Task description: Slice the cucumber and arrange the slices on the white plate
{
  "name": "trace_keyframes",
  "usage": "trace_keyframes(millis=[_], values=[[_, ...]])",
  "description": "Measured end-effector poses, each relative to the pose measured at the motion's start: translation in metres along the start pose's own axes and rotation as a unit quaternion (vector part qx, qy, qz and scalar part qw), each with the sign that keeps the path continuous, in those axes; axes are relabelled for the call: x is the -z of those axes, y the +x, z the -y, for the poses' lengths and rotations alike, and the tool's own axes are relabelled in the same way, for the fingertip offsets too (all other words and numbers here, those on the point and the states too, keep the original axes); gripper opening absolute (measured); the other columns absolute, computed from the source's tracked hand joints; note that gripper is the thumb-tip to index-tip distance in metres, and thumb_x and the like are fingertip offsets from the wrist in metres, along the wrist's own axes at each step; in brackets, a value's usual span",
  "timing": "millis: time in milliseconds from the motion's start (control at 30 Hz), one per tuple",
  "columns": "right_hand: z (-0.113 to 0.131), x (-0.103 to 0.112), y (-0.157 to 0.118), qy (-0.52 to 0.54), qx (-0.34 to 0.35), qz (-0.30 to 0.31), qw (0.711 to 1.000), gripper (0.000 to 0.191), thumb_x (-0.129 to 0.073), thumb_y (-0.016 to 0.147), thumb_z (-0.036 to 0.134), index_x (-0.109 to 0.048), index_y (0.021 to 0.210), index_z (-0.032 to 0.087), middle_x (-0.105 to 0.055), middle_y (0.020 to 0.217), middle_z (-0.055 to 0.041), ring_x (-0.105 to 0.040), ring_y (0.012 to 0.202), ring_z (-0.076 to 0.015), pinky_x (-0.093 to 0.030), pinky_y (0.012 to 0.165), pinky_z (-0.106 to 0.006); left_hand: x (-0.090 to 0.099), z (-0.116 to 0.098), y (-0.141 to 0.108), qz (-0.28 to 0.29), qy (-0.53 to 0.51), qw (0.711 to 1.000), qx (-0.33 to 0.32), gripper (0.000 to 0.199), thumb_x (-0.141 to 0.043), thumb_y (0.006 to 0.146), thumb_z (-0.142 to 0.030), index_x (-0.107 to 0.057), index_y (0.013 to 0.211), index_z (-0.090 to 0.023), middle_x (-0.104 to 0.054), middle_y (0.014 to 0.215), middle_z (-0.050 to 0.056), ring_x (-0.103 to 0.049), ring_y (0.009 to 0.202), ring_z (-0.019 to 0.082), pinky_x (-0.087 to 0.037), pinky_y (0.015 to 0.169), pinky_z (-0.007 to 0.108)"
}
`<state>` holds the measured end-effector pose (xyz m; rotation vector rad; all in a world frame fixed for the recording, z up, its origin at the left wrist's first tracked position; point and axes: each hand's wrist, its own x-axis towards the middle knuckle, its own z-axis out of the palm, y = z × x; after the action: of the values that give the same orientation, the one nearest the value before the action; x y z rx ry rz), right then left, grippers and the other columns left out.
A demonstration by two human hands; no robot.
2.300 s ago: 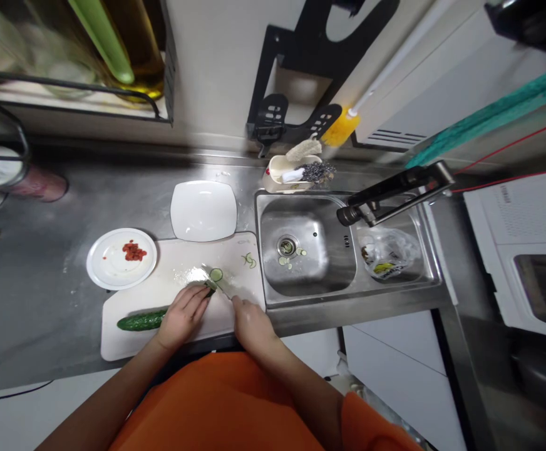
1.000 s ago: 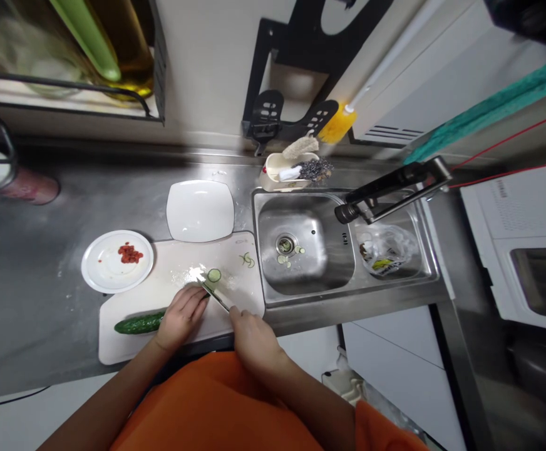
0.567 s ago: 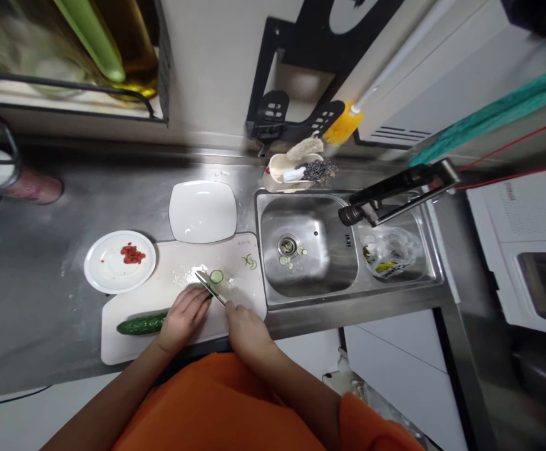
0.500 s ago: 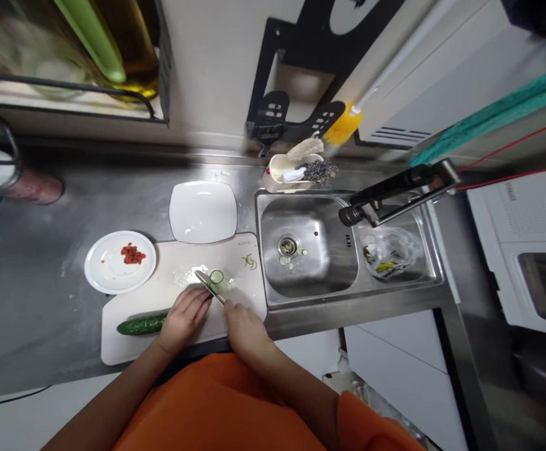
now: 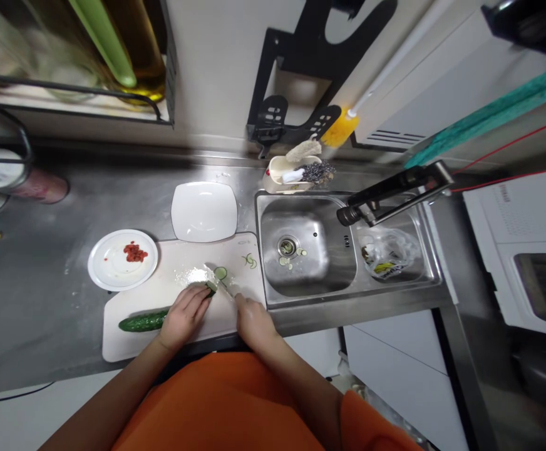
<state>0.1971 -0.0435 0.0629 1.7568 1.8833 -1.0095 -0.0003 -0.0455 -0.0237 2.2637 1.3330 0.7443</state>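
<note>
Left hand (image 5: 185, 314) is down over the cucumber (image 5: 142, 321), fingers bent and holding it on the board (image 5: 167, 272). The long uncut end sticks out left of the hand; a bit of green shows past the fingertips on the other side. The middle is hidden under the palm, so can't tell if it's one piece. Right hand (image 5: 255, 322) is closed round the knife (image 5: 225, 286), handle out of sight in the fist. Blade is blurred, slanting away and left, right by the green bit; can't tell if they touch. One round slice (image 5: 220, 273) lies flat just beside the blade. Thin peels (image 5: 249, 260) sit near the board's right edge. Round plate (image 5: 98, 266) with red bits (image 5: 135, 253) is at the board's left corner, square plate (image 5: 204, 213) at its far edge. Sink (image 5: 320, 275) is just right of the board, pale green scraps (image 5: 285, 260) near the drain (image 5: 287, 246). Clear bag (image 5: 395, 250) in the second basin (image 5: 426, 266).
</note>
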Motion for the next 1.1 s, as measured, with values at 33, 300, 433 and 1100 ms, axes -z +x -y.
trace_keyframes(millis=[33, 300, 433, 1100], values=[[-0.001, 0.003, -0.003, -0.001, -0.004, -0.001, 1.0, 0.035, -0.032, 0.086, 0.007, -0.053, 0.111, 0.017, -0.065, 0.091, -0.0093, -0.063, 0.087, -0.0204, -0.045, 0.071, -0.026, 0.0, 0.0, 0.0, 0.0, 0.001, 1.0, 0.001, 0.026, -0.052, 0.087, -0.021, -0.059, 0.112, -0.018, -0.066, 0.104, 0.008, -0.06, 0.102, 0.02, -0.047, 0.097, 0.041], [0.011, 0.013, -0.032, -0.026, -0.003, 0.018, 1.0, 0.036, -0.028, 0.087, 0.004, -0.051, 0.111, 0.017, -0.064, 0.092, -0.0102, -0.064, 0.085, -0.021, -0.045, 0.066, -0.025, 0.001, -0.001, 0.001, -0.011, -0.003, 1.0, 0.0, 0.025, -0.052, 0.087, -0.023, -0.059, 0.11, -0.018, -0.066, 0.102, 0.009, -0.06, 0.101, 0.021, -0.048, 0.094, 0.04], [0.014, 0.017, -0.041, -0.017, -0.006, 0.04, 0.999, 0.034, -0.028, 0.087, 0.004, -0.052, 0.108, 0.017, -0.065, 0.091, -0.0105, -0.064, 0.084, -0.021, -0.046, 0.066, -0.025, 0.002, -0.002, 0.002, -0.015, 0.005, 1.0, -0.003, 0.022, -0.053, 0.086, -0.023, -0.06, 0.106, -0.017, -0.066, 0.1, 0.009, -0.059, 0.101, 0.021, -0.048, 0.093, 0.04], [0.017, 0.025, -0.043, -0.011, -0.005, 0.045, 0.999, 0.033, -0.028, 0.088, 0.003, -0.053, 0.105, 0.017, -0.065, 0.092, -0.0114, -0.064, 0.086, -0.0212, -0.046, 0.068, -0.026, 0.003, -0.003, 0.003, -0.019, 0.008, 1.0, -0.01, 0.02, -0.054, 0.085, -0.021, -0.06, 0.104, -0.017, -0.066, 0.098, 0.009, -0.06, 0.099, 0.021, -0.049, 0.094, 0.041]])
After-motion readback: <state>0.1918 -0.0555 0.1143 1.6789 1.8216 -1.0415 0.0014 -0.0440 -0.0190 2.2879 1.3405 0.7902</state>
